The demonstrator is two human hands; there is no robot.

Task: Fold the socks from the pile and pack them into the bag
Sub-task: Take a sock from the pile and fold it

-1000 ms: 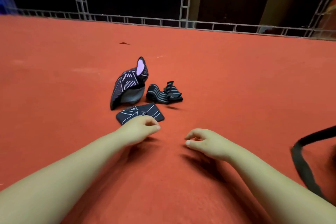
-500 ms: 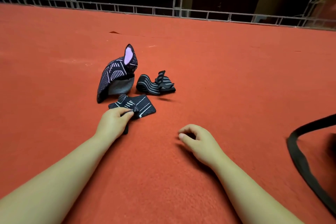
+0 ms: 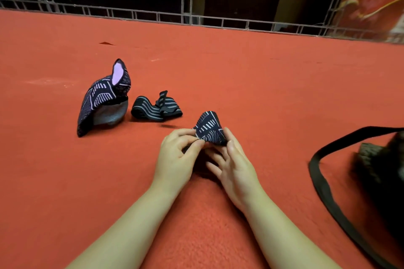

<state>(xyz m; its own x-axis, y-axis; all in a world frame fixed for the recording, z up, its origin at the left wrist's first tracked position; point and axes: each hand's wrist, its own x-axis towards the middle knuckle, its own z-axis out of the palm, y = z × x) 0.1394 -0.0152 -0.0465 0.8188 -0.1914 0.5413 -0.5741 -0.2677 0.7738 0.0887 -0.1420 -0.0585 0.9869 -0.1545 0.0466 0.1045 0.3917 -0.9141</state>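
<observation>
A folded dark sock with white line patterns (image 3: pixel 209 128) is held just above the red carpet between both hands. My left hand (image 3: pixel 177 157) pinches its left edge with thumb and forefinger. My right hand (image 3: pixel 232 164) holds its right side, thumb against the fabric. Behind to the left, a dark sock with pale purple lines and a pink inside (image 3: pixel 105 98) stands bunched up. Beside it lies a crumpled black sock with grey stripes (image 3: pixel 156 108). The dark bag (image 3: pixel 384 172) sits at the right edge, its black strap (image 3: pixel 323 185) looping over the carpet.
The red carpet (image 3: pixel 262 85) stretches all around. A low metal truss rail (image 3: pixel 196 20) runs along its far edge, with dark space behind.
My left hand picked the patterned folded sock off the carpet and carried it right. My right hand rose from the carpet and took hold of its other side.
</observation>
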